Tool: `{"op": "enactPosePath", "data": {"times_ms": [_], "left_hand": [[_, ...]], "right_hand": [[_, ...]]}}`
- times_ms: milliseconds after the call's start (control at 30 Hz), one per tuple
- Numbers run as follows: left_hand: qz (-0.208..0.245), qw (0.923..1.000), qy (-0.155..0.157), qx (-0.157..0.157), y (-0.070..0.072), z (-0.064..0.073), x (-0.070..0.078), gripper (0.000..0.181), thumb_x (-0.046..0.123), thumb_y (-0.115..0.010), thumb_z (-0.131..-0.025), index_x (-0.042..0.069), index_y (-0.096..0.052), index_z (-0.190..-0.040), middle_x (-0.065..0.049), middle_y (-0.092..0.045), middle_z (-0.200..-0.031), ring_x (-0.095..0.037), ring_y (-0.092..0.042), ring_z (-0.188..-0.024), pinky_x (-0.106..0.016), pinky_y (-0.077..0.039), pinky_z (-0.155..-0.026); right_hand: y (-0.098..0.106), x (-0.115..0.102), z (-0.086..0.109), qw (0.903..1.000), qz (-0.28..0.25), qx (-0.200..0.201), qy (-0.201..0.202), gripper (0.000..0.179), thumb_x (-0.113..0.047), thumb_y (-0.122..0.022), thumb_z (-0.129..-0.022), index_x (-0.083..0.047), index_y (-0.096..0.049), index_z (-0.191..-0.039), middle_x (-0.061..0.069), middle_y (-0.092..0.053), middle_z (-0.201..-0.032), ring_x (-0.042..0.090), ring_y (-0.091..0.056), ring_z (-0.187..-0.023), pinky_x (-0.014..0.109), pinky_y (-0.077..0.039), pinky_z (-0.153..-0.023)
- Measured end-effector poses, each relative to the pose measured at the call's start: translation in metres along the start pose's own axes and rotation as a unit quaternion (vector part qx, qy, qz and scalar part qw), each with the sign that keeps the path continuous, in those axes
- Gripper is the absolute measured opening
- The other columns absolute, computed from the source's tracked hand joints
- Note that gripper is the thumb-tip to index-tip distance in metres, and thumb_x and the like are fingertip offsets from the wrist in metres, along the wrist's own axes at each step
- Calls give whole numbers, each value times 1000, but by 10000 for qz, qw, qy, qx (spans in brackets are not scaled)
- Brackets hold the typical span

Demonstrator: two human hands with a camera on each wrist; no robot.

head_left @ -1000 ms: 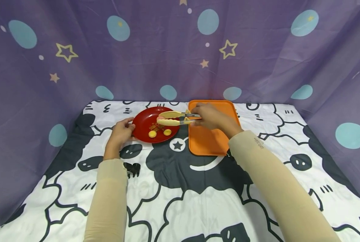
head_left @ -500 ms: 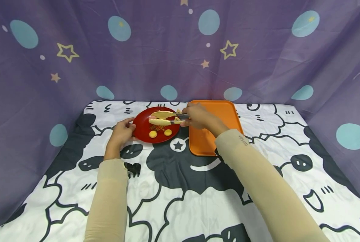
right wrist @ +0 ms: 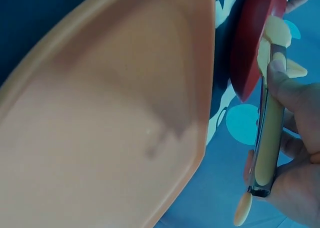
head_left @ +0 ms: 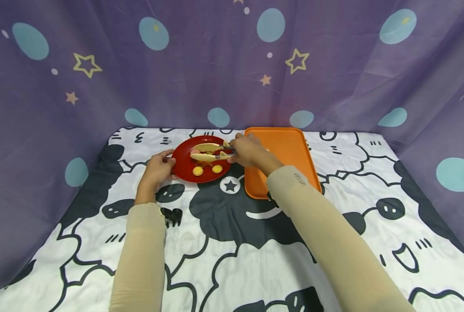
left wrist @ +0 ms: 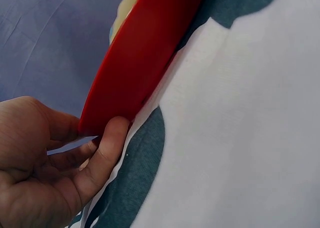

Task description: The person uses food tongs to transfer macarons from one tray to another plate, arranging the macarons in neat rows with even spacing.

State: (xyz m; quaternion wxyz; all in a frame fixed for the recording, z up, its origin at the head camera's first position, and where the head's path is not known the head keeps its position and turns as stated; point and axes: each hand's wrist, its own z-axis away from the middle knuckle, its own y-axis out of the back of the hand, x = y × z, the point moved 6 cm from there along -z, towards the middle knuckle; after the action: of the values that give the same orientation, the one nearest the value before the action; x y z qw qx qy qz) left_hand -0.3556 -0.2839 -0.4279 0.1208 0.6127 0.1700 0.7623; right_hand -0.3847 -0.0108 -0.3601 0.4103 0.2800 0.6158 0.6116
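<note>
My left hand pinches the left rim of a round red plate; the left wrist view has thumb and fingers at its edge. With my right hand I grip cream-and-metal food tongs, whose tips lie over the plate. A small pink piece shows between those tips, mostly covered; whether it touches the plate I cannot tell. Two round yellow pieces lie on the plate's near side, by some golden print. In the right wrist view the tongs run along my palm, thumb on top.
An orange tray lies right of the plate, partly under my right forearm. A sheep-patterned black-and-white cloth covers the table. Behind it hangs a purple curtain with stars and blue ovals.
My right hand has moved left from over the tray, carrying the tongs and the pink piece further over the plate. The left hand stays at the plate's rim.
</note>
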Motion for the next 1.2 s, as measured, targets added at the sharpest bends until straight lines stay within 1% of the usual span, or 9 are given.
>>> {"op": "enactPosePath", "data": {"times_ms": [100, 200, 433, 667, 833, 1000, 1200], "left_hand": [[-4, 10000, 5, -3, 0, -1, 0, 51, 16, -46, -110, 13, -37, -160, -21, -49, -138, -28, -62, -94, -31, -63, -69], [-17, 10000, -37, -11, 0, -2, 0, 51, 17, -46, -110, 13, -37, -160, -21, -49, -137, -27, -63, -92, -31, -63, -69], [-3, 10000, -44, 22, 0, -3, -1, 50, 17, -46, -110, 12, -38, -159, -21, -50, -136, -25, -63, -90, -31, -63, -68], [16, 10000, -80, 33, -1, -3, 0, 50, 16, -45, -109, 12, -38, -159, -21, -51, -136, -26, -63, -90, -32, -63, -67], [-11, 10000, 3, 26, -1, -2, 0, 51, 17, -46, -110, 13, -37, -160, -21, -50, -137, -27, -63, -92, -32, -63, -68], [-15, 10000, 35, 34, -1, -1, 0, 51, 17, -45, -110, 13, -37, -160, -21, -49, -137, -28, -62, -94, -32, -63, -68], [20, 10000, -60, -2, -1, -1, 0, 51, 16, -46, -110, 11, -36, -160, -22, -49, -136, -23, -63, -86, -32, -63, -67]], "right_hand": [[-3, 1, 0, 9998, -119, -26, -175, 49, -44, -72, -95, -16, -67, -135, 3, -53, -109, 28, -43, -96, 40, -39, -84], [-5, 2, -1, 9995, -213, -2, -225, 46, -44, -73, -95, -17, -68, -132, 2, -52, -107, 28, -43, -96, 40, -38, -85], [-5, 2, -2, 9996, -199, 33, -181, 45, -44, -73, -94, -17, -68, -129, 2, -53, -109, 28, -43, -97, 40, -39, -84], [-5, 3, -2, 9995, -210, -55, -238, 50, -45, -73, -94, -16, -66, -134, 3, -53, -113, 28, -42, -99, 41, -40, -86], [-3, 1, -1, 9997, -192, -7, -137, 51, -45, -73, -94, -13, -66, -133, 4, -53, -112, 28, -43, -99, 41, -40, -85], [-2, 1, 2, 9997, -217, 51, -94, 51, -44, -74, -94, -12, -67, -134, 4, -53, -113, 29, -42, -98, 41, -40, -84], [1, 3, 6, 9997, -197, 85, -64, 53, -44, -73, -95, -12, -65, -136, 7, -53, -120, 30, -44, -98, 41, -40, -85]]}}
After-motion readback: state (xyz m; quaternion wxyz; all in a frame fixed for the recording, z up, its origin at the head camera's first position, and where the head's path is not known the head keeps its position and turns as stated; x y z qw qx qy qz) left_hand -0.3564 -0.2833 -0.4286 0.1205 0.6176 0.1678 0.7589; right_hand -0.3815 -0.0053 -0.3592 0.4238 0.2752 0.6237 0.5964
